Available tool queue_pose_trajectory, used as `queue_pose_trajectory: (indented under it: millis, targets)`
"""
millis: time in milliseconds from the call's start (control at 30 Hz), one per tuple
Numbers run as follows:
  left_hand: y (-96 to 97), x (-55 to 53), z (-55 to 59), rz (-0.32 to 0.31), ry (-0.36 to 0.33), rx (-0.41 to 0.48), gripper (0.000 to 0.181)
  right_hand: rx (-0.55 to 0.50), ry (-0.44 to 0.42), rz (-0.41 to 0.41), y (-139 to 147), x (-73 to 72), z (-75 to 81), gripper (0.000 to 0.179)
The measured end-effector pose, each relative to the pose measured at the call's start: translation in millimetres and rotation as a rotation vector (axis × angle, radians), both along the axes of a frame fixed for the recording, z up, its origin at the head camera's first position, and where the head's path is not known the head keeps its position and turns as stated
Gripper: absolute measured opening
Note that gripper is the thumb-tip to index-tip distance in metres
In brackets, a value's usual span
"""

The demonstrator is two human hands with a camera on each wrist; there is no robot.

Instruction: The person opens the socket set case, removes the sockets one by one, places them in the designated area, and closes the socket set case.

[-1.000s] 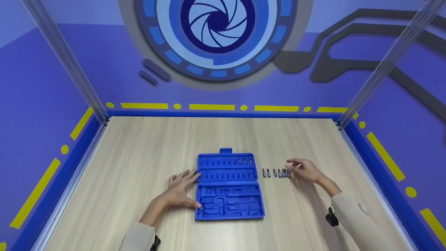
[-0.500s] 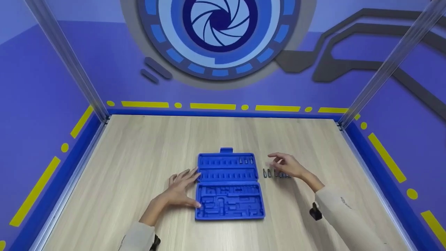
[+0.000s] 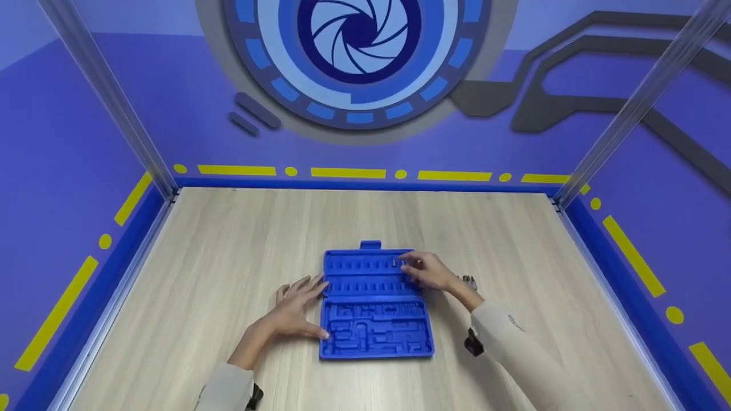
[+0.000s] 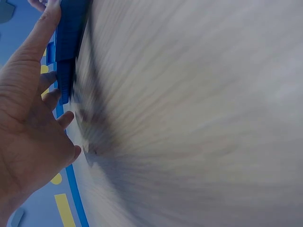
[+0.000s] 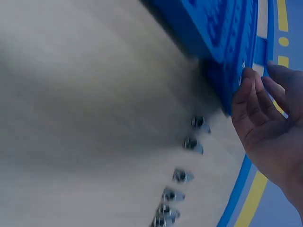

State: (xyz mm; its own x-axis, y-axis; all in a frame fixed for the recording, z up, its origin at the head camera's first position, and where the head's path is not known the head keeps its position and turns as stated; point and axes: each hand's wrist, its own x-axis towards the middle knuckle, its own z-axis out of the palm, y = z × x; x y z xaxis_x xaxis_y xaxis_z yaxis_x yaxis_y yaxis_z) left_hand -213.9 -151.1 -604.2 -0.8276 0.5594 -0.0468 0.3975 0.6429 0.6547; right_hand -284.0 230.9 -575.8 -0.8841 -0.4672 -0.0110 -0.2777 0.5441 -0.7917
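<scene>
The blue plastic case (image 3: 374,329) lies unfolded flat, its moulded slots facing up. My left hand (image 3: 290,317) steadies its left side with spread fingers, the thumb on the lower half's edge. At the top-right corner of the upper half, my right hand (image 3: 432,274) has its fingertips right at the small metal socket bits (image 3: 394,262) in the slots. Its curled fingers hide part of that row, and I cannot tell whether they grip a bit. In the right wrist view, several more socket bits (image 5: 182,176) lie in a row on the table below the hand (image 5: 272,127).
The wood-grain table (image 3: 257,228) carries the case near its front middle. Some loose bits (image 3: 469,282) show just beyond my right wrist. Blue panels with yellow marks (image 3: 454,176) wall in the back and sides, with metal posts (image 3: 125,108) at the corners.
My right hand has moved left, from the right end of the loose row, across it, to the bits in the case's top-right corner. The left hand and the case stay in place.
</scene>
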Motion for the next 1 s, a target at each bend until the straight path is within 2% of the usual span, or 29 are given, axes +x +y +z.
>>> queue_pose_trajectory:
  millis: [133, 267, 367, 533, 767, 1000]
  targets:
    - [-0.2, -0.3, -0.4, 0.004, -0.006, -0.001, 0.12, 0.036, 0.038, -0.064, -20.6, -3.8, -7.7, 0.032]
    - [-0.3, -0.3, -0.4, 0.002, -0.01, 0.005, 0.12, 0.135, 0.14, -0.192, -35.3, -8.1, -13.5, 0.024]
    - [-0.4, 0.1, -0.1, -0.001, -0.007, 0.007, 0.119, 0.209, 0.172, -0.263, -41.7, -9.5, -15.0, 0.02]
    - [-0.6, -0.2, 0.7, -0.002, 0.002, 0.009, 0.119, 0.267, 0.137, -0.305, -45.7, -12.1, -12.9, 0.021]
    - [-0.9, -0.6, 0.4, -0.002, 0.006, 0.012, 0.12, 0.242, 0.031, -0.321, -44.5, -14.1, -10.2, 0.025]
    - [-0.4, -1.1, -1.2, -0.004, 0.017, 0.003, 0.12, 0.241, 0.032, -0.361, -45.1, -12.5, -10.9, 0.023]
